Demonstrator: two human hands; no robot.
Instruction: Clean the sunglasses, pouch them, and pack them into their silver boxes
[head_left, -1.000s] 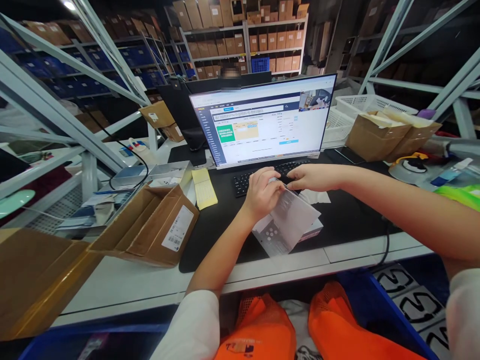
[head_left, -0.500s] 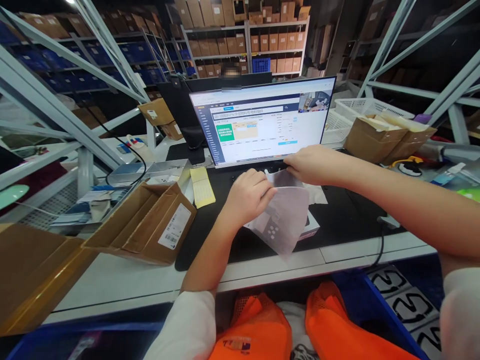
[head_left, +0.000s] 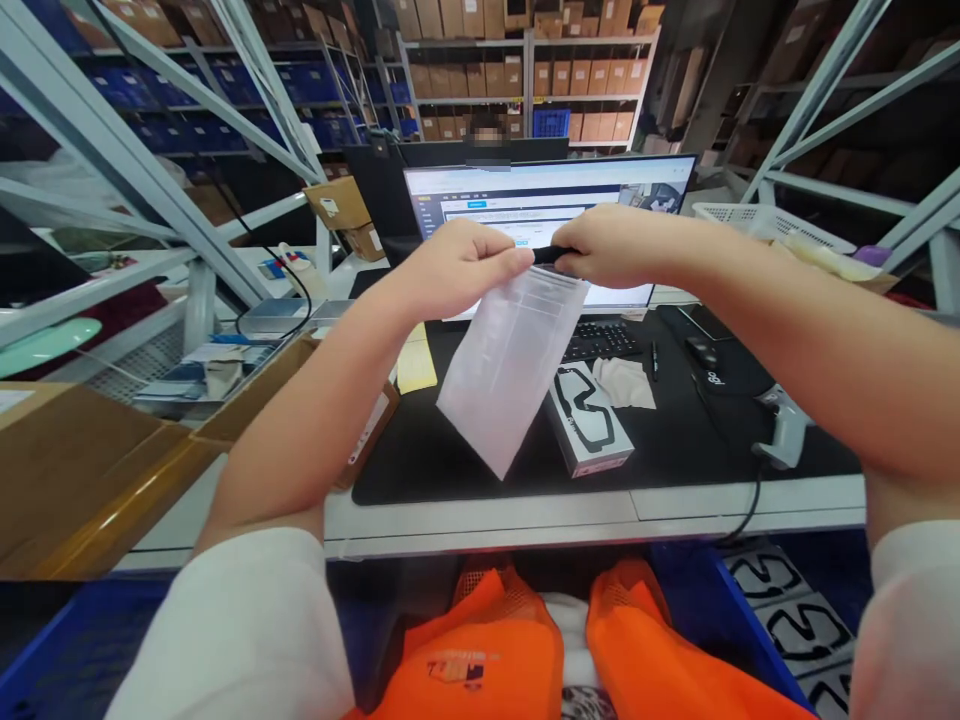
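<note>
A frosted, translucent plastic bag (head_left: 514, 370) hangs tilted in front of the monitor, above the desk. My left hand (head_left: 465, 262) is closed, pinching the bag's top edge between thumb and fingers. At the bag's mouth a dark, narrow object (head_left: 550, 254) spans the gap between my hands; most of it is hidden. My right hand (head_left: 600, 245) has its fingers closed around the right end of that dark object. Below and right of the bag lies a white box (head_left: 591, 420) printed with a black looped outline. Beside the box rests a crumpled white piece (head_left: 626, 383).
The monitor (head_left: 450, 185) stands behind the keyboard (head_left: 600, 340). On the black mat are a pen (head_left: 655, 360), a mouse (head_left: 702, 352) and a corded scanner (head_left: 784, 430). Open cartons (head_left: 97, 450) and a yellow label sheet (head_left: 416, 362) sit left. Similar printed boxes (head_left: 806, 630) fill a blue bin.
Both hands have risen with the bag, which now hangs higher and further left. The dark object now shows at its mouth. The printed box, keyboard and mouse have come into fuller view.
</note>
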